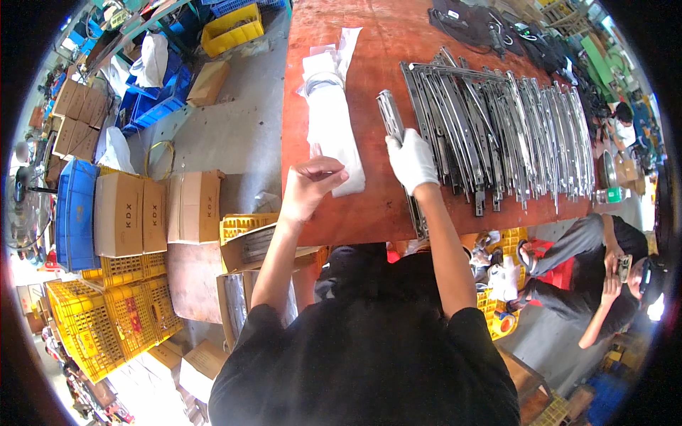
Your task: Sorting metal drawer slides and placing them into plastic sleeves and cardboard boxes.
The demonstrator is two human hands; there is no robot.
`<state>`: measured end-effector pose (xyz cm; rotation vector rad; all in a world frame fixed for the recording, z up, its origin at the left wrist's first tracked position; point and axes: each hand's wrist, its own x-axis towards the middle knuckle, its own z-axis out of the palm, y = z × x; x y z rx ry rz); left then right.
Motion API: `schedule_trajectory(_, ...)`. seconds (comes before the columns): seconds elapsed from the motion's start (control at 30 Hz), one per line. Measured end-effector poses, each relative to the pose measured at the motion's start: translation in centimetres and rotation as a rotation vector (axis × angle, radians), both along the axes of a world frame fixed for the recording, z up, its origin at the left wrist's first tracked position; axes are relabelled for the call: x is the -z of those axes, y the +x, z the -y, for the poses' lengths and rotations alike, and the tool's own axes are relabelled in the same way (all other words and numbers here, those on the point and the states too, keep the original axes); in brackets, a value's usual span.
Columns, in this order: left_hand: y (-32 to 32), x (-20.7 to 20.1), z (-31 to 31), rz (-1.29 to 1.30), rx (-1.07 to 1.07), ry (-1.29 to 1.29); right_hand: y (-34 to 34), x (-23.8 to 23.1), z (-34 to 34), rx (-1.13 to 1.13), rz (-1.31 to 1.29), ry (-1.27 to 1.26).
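My right hand, in a white glove, is closed around a long metal drawer slide; the slide sticks out beyond the fingers and reappears below the wrist near the table's front edge. My bare left hand is beside the lower end of a stack of white translucent plastic bags. Its fingers are curled with the fingertips together, and whatever may be pinched between them is too small to make out. To the right of my gloved hand, many more drawer slides lie side by side in a wide row.
The red-brown table carries dark cloth bags at its far right. Cardboard boxes and yellow crates stand on the left. A seated person in dark clothes is at the right, holding a small object.
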<state>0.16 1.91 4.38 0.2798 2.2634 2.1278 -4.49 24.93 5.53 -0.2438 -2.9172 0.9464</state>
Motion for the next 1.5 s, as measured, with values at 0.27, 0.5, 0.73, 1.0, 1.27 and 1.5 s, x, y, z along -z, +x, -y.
schedule_trajectory(0.27,-0.9,-1.2,-0.8,0.204,0.093,0.294,8.1,-6.0,-1.6,-0.052,0.167,-0.758)
schedule_trajectory(0.5,-1.3,-3.8,-2.0,0.283,0.02,0.14,9.9,-4.1,-4.2,-0.607,-0.429,0.441)
schedule_trajectory(0.73,-1.2,-2.5,-2.1,0.161,0.069,0.139,8.8,-2.0,-4.9,-0.607,-0.42,0.634)
schedule_trajectory(1.0,0.0,-3.9,-3.1,-0.173,-0.097,-0.254,9.4,-2.4,-2.9,-0.56,-0.326,0.789)
schedule_trajectory(1.27,1.7,-3.6,-3.0,-0.684,-0.205,-0.641,9.5,-1.5,-1.8,-0.552,-0.297,-0.047)
schedule_trajectory(1.5,2.6,-3.3,-3.3,-0.482,-0.271,-0.416,10.4,-5.6,0.5,-0.28,0.611,-1.004)
